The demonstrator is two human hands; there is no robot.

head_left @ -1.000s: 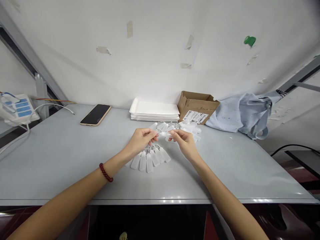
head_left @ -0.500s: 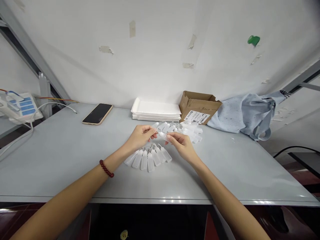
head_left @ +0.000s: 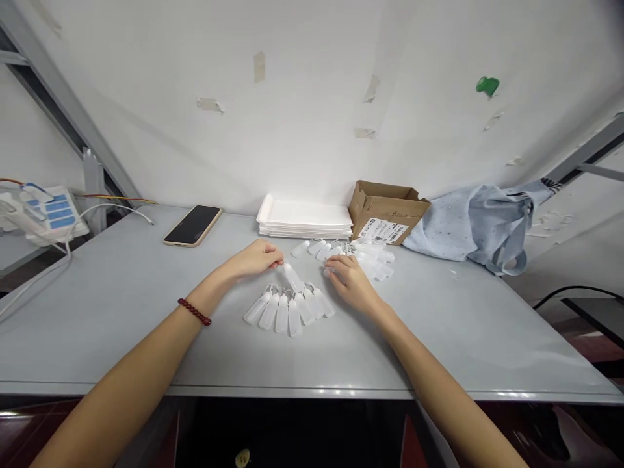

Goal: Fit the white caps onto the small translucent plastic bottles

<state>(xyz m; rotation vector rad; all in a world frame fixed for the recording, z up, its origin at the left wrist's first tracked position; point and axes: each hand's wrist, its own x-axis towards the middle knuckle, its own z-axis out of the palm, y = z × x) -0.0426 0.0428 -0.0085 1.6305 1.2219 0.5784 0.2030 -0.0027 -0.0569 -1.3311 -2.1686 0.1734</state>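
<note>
My left hand (head_left: 266,255) pinches a small translucent white dropper bottle (head_left: 293,278) by its thin tip end. That bottle slants down over a fanned row of several similar dropper bottles (head_left: 281,314) on the grey table. To the right, my right hand (head_left: 351,281) has its fingers curled at the near edge of a second group of bottles (head_left: 375,261). A whitish bottle end shows between its thumb and fingertips; the palm hides the rest. A few bottles (head_left: 299,248) lie just beyond the two hands.
Behind the bottles are a stack of white padded envelopes (head_left: 305,218) and an open cardboard box (head_left: 387,211). A light blue cloth bag (head_left: 468,224) lies at right. A phone (head_left: 193,225), a white cable (head_left: 104,207) and a power strip (head_left: 53,211) are at left.
The hands have moved apart. My left hand has drawn left with the bottle that was between both hands; my right hand has let it go and closed at the rear group.
</note>
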